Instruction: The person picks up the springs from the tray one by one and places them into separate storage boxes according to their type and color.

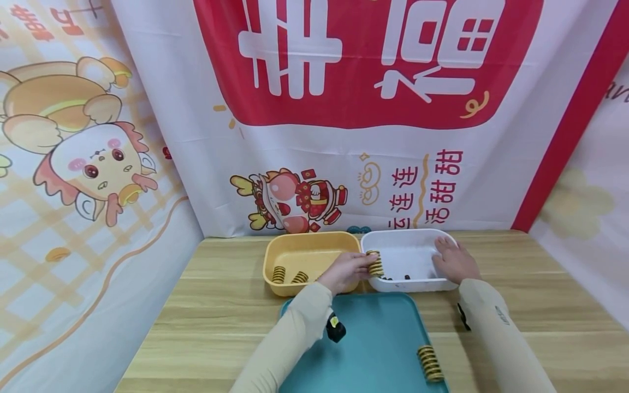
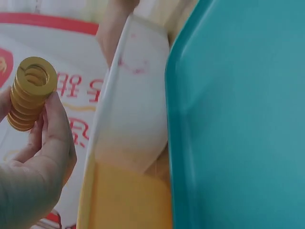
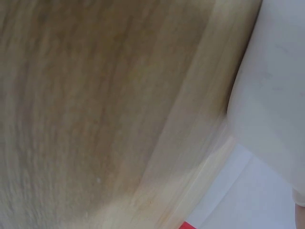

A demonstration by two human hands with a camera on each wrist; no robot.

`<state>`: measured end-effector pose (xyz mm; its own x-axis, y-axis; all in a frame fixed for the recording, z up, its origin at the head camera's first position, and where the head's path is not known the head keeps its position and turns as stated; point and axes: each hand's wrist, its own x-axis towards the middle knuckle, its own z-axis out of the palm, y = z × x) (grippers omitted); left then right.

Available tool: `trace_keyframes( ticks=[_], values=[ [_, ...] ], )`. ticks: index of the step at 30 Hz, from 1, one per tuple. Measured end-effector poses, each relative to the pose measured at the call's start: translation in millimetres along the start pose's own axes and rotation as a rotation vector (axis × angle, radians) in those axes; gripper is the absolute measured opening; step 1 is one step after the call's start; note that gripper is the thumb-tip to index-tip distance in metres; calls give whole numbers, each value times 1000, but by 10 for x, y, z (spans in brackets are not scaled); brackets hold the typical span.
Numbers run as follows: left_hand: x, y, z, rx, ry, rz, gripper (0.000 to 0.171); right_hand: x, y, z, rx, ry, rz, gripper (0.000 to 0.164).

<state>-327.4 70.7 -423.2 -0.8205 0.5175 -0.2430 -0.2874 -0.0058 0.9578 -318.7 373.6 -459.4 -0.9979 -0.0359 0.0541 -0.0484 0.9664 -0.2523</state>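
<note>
My left hand [image 1: 346,270] pinches a yellow coil spring [image 1: 375,263] between thumb and fingertips, over the near left corner of the white bin [image 1: 408,285]. In the left wrist view the spring [image 2: 29,93] is tilted, its ring-shaped end toward the camera. My right hand [image 1: 456,262] rests at the right rim of the white bin, fingers extended over its inside. Small dark pieces [image 1: 407,277] lie on the bin's floor along the near wall. The yellow bin [image 1: 314,240] on the left holds springs [image 1: 278,274], partly hidden by the left hand.
A teal tray [image 1: 368,344] lies in front of both bins, with one more spring [image 1: 430,363] by its right edge. Everything stands on a wood-grain table [image 1: 216,305]. Printed cloth [image 1: 314,142] hangs close behind the bins and at both sides.
</note>
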Motion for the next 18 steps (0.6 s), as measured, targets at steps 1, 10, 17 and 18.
trace_keyframes(
  ticks=[1, 10, 17, 18],
  values=[
    [12, 0, -38, -30, 6, -9, 33, 2, 0, 1, 3, -2, 1, 57],
    [126, -54, -270, 68, 164, 28, 32, 20, 14, -27, -15, 2, -10, 58],
    [157, -97, -384, 337, 324, 9, 20, 5, 2, -10, -8, 1, -2, 57],
    [159, -102, -394, 387, 338, 4, 22, 7, 3, -5, -8, 2, -3, 57]
  ],
)
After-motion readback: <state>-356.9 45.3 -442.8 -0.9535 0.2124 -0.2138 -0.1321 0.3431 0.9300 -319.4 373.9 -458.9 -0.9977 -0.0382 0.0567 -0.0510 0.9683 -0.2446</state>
